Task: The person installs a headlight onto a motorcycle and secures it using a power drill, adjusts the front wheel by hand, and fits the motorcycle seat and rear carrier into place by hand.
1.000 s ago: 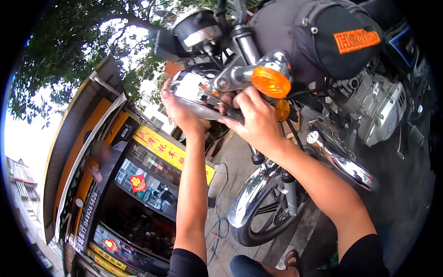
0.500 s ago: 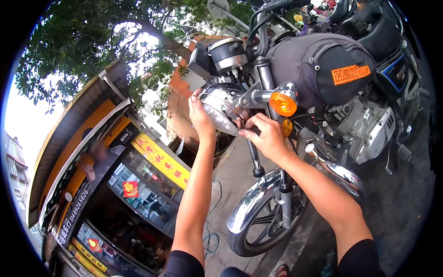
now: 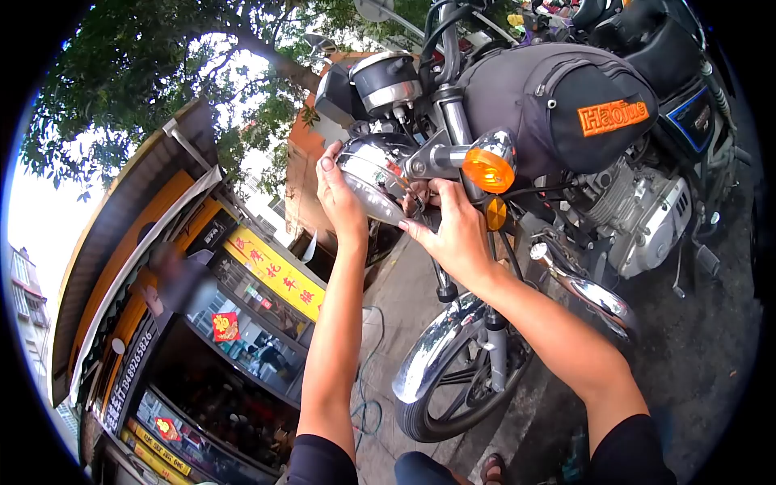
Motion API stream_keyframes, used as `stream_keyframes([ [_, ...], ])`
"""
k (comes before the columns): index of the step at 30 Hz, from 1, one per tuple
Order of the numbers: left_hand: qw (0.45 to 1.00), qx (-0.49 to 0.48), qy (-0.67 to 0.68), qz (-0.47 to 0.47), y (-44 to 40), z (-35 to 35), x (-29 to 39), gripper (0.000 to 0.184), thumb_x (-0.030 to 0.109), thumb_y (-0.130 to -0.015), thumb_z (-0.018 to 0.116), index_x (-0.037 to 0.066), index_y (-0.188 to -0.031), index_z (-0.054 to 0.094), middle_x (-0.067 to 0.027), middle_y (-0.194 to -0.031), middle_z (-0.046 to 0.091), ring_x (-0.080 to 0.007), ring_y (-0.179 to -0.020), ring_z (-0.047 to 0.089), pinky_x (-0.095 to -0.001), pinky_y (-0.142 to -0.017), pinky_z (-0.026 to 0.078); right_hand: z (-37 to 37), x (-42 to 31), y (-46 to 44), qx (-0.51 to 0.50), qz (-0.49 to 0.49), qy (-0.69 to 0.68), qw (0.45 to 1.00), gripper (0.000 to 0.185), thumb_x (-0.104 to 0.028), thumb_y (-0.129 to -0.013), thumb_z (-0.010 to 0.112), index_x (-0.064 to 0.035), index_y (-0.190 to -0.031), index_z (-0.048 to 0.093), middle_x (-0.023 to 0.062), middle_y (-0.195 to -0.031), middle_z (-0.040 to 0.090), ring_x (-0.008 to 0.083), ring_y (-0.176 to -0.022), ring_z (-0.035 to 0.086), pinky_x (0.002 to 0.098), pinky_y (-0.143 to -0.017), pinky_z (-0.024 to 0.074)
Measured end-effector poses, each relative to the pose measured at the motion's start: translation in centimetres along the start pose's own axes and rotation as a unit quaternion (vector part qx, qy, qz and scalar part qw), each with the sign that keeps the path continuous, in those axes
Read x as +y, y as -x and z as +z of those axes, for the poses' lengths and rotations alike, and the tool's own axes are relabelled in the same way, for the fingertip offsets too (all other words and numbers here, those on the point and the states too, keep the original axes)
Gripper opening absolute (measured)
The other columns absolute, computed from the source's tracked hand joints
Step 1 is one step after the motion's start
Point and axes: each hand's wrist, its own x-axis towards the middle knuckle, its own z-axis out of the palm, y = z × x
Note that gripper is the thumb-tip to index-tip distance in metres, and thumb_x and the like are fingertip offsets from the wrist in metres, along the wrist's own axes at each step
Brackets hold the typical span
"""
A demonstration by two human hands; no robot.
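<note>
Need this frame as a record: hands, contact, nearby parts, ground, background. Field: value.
left_hand: the person's left hand, at the outer edge of the round chrome headlight
right_hand: the person's right hand, fingers bent at the headlight's lower edge; exact grip unclear
beside_headlight: orange-lensed turn signal with chrome housing
behind_right_hand: dark fabric bag with orange "Haojue" lettering, on the motorcycle
below: curved chrome front fender over black front tyre
ground: thin greenish hose or cable, loosely curved
background: yellow sign with red characters
</note>
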Motion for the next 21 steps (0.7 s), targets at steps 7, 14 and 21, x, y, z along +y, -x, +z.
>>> stream_keyframes([
  [7,0.995,0.035,0.097,0.006,0.0,1.2,-1.4,0.052,0.037,-0.104,0.029,-0.004,-0.118,0.056,-0.0166,-0.118,0.058,-0.0238,-0.112,0.052,-0.0347,-0.101,0.036,-0.4,1.0,-0.2,0.011,-0.024,0.041,0.999,0.052,-0.011,-0.068,0.082,-0.0024,-0.110,0.052,0.0121,-0.099,0.062,0.0257,-0.089,0.067,0.0371,-0.077,0.0535],
  [14,0.982,0.007,0.181,-0.055,0.9,1.9,0.3,0.054,0.044,-0.102,0.031,-0.001,-0.126,0.048,-0.0158,-0.116,0.056,-0.0240,-0.104,0.057,-0.0368,-0.093,0.044,-0.4,1.8,0.0,0.034,-0.051,0.032,0.998,0.053,-0.018,-0.069,0.081,-0.0029,-0.109,0.050,0.0155,-0.099,0.060,0.0349,-0.087,0.064,0.0416,-0.074,0.0528],
  [21,0.989,0.000,0.137,-0.058,0.9,2.1,0.4,0.058,0.049,-0.101,0.024,0.003,-0.129,0.043,-0.0135,-0.112,0.058,-0.0225,-0.097,0.061,-0.0319,-0.079,0.051,0.6,2.5,0.8,0.089,-0.043,0.010,0.995,0.065,-0.016,-0.068,0.081,0.0031,-0.121,0.049,0.0193,-0.110,0.057,0.0350,-0.097,0.061,0.0412,-0.082,0.0524],
])
